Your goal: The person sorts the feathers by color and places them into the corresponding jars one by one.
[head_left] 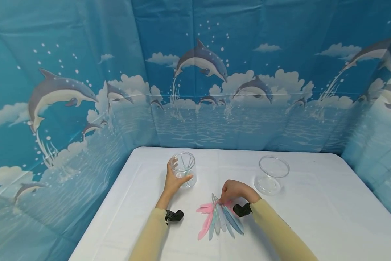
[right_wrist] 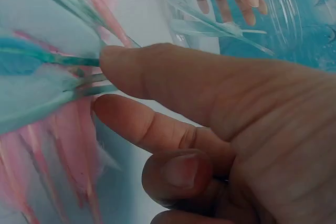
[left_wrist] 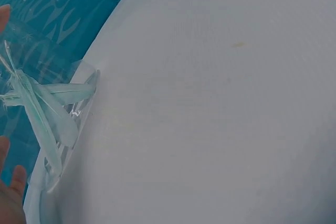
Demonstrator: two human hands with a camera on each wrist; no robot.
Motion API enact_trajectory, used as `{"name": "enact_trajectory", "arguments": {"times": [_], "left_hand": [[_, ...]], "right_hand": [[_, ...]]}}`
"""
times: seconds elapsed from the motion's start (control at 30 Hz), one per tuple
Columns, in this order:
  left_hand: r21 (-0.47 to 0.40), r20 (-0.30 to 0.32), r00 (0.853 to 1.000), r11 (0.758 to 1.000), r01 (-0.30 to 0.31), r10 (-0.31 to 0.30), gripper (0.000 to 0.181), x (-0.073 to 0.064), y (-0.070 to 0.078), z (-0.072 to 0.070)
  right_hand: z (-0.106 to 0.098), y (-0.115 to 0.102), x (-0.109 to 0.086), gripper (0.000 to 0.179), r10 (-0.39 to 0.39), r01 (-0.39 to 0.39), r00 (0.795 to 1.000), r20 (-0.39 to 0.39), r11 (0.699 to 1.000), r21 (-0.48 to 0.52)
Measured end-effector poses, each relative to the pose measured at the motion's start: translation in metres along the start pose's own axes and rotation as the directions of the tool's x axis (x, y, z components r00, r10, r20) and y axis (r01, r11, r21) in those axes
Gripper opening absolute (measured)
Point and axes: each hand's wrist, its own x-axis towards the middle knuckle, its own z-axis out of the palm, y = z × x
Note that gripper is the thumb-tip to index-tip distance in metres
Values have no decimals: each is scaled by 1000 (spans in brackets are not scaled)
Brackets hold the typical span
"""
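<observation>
My left hand [head_left: 172, 181] grips a clear glass jar [head_left: 192, 178] on the far left part of the table, thumb in front and fingers round its far side. Inside lean several pale mint feathers [left_wrist: 39, 111]. My right hand [head_left: 233, 191] is at the quill ends of a fanned pile of pink, blue-grey and pale green feathers [head_left: 219, 219]. In the right wrist view its thumb and forefinger pinch at the quill of a teal feather [right_wrist: 73, 60], with the other fingers curled. The exact contact is partly hidden behind the thumb.
A second clear glass jar [head_left: 268, 185] stands to the right, beyond my right hand. A white cloth covers the table [head_left: 319, 210]. Blue dolphin-printed sheets [head_left: 202, 119] hang behind the table and along its sides.
</observation>
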Motion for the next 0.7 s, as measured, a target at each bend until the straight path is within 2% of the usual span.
{"name": "enact_trajectory", "arguments": {"times": [0.17, 0.37, 0.7], "left_hand": [[-6, 0, 1000, 1000, 8, -8, 105, -1, 1, 0], [-4, 2, 1000, 1000, 6, -6, 106, 1, 1, 1], [-6, 6, 1000, 1000, 25, -25, 105, 0, 2, 1]], "right_hand": [[6, 3, 1, 21, -30, 30, 1000, -2, 1000, -5], [10, 6, 3, 24, -53, 53, 999, -7, 998, 43], [6, 9, 2, 15, 3, -3, 1000, 7, 991, 133]]}}
